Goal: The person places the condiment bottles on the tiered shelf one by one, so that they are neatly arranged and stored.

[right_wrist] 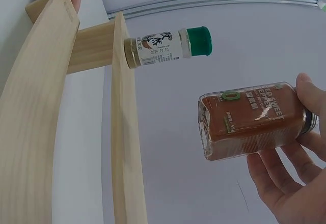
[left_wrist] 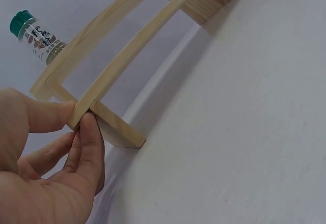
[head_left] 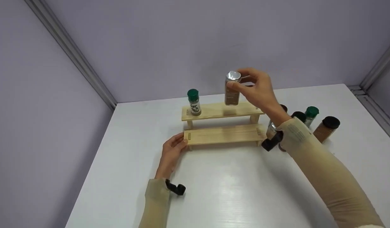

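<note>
A two-tier wooden rack (head_left: 225, 134) stands on the white table. My left hand (head_left: 172, 152) pinches the left end of its lower shelf, thumb on top and fingers beneath, as the left wrist view shows. My right hand (head_left: 258, 87) holds a square glass spice jar (right_wrist: 252, 119) near its silver lid (head_left: 233, 75). Reddish-brown powder fills the jar, which is upright above the upper shelf (head_left: 213, 110), its base apart from the wood in the right wrist view. A green-capped spice bottle (head_left: 195, 103) stands at the left end of that upper shelf.
Right of the rack stand several more spice containers, among them a black-lidded brown jar (head_left: 326, 129) and a green-capped bottle (head_left: 311, 115). My right forearm (head_left: 321, 164) partly hides some of them. A pale wall (head_left: 169, 47) rises behind the table.
</note>
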A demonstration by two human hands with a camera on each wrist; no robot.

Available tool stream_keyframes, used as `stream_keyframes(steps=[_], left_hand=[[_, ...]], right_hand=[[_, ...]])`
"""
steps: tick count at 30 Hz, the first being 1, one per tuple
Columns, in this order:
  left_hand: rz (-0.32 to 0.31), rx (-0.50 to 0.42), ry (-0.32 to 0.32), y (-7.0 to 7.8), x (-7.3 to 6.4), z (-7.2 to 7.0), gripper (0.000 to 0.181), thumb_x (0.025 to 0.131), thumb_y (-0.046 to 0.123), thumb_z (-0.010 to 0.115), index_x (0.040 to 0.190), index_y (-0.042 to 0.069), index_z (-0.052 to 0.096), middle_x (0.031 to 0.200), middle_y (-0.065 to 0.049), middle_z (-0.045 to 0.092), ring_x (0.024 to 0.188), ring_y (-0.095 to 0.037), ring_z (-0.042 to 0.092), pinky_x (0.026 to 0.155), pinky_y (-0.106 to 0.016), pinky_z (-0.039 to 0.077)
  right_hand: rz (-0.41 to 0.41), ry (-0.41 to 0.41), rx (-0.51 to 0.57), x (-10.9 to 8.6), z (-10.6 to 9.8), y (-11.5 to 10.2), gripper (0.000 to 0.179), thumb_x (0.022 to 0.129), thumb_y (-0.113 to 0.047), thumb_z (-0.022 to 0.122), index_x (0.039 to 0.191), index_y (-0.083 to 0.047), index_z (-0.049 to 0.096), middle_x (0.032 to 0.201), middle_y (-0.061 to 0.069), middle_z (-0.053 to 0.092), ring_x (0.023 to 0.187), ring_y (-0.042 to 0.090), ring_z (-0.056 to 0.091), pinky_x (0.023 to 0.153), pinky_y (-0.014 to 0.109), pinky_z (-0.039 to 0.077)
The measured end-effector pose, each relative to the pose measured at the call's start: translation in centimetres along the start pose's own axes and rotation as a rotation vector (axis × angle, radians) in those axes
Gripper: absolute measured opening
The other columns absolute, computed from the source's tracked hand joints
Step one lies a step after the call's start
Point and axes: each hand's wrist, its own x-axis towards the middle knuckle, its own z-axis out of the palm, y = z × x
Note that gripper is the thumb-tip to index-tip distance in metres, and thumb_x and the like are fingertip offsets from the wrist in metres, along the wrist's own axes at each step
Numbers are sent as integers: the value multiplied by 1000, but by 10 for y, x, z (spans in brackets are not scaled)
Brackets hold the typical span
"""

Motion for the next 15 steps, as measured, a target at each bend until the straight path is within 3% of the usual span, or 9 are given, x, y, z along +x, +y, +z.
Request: stream_keyframes(steps=[7, 15], left_hand=[[-21, 34, 18, 3, 0, -1, 44, 105, 7, 69, 148, 0, 60, 146, -20, 62, 126, -26, 64, 101, -32, 61], [-3, 22, -19, 1, -1, -1, 45, 105, 8, 68, 149, 0, 58, 146, -20, 62, 125, -25, 66, 103, -34, 60]], right_hand=[[30, -50, 16, 5, 24, 2, 42, 93, -34, 87, 128, -15, 76, 126, 7, 72, 114, 24, 68, 96, 41, 59], [24, -58, 21, 4, 46, 4, 43, 93, -32, 87, 130, -13, 75, 128, 9, 71, 116, 26, 69, 100, 46, 60]])
